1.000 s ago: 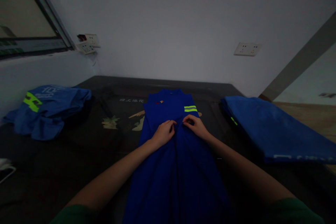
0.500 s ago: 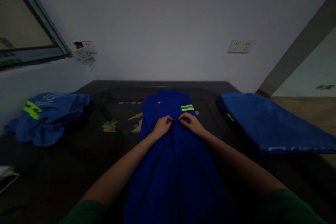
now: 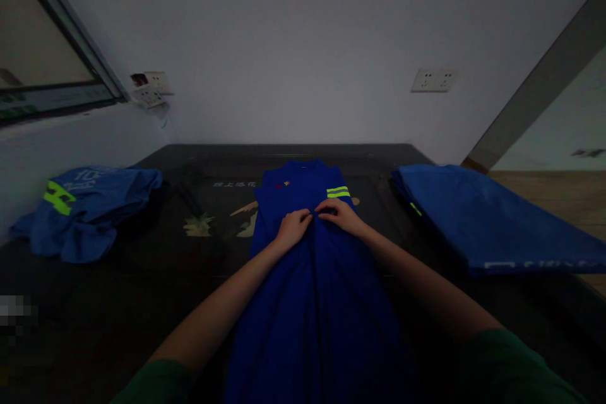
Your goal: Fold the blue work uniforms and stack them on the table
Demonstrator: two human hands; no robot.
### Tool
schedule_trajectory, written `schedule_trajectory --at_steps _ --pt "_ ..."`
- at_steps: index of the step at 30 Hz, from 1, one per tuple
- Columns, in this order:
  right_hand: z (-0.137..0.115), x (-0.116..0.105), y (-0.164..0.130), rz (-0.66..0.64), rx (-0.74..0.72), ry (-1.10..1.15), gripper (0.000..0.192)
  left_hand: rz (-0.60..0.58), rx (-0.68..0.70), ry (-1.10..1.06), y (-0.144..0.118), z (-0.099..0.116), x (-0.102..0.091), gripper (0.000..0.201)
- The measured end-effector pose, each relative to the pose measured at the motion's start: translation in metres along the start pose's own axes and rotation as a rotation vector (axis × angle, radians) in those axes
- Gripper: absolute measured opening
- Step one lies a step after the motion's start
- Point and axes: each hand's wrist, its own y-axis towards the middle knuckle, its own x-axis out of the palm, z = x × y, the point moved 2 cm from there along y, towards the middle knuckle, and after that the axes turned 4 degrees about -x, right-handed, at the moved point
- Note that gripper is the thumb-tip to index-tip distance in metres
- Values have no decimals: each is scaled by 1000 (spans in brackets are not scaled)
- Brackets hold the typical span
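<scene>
Keep the left hand (image 3: 293,227) and right hand (image 3: 339,214), apparently both pinching the blue garment (image 3: 312,290) midline, level and taut.

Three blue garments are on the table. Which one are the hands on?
The middle garment, spread lengthwise toward the wall: left hand and right hand pinch its fabric. The crumpled garment at left and folded stack at right lie untouched.

Garment (image 3: 312,278) lies on table (image 3: 156,278) between crumpled shirt (image 3: 85,208) and folded stack (image 3: 478,221).
</scene>
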Motion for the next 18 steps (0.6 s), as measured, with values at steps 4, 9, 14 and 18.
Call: schedule_trajectory --at_steps 4,9,14,18 --pt "4 3 8 -24 36 7 16 16 -18 29 -1 0 0 25" --pt "10 3 13 -67 71 79 15 19 -20 66 -2 5 2 28" --pt "10 -2 12 -112 95 144 13 -44 25 -57 -12 4 -4 22" --pt "10 0 15 -143 86 132 10 -34 151 -75 -39 -6 -11 16"
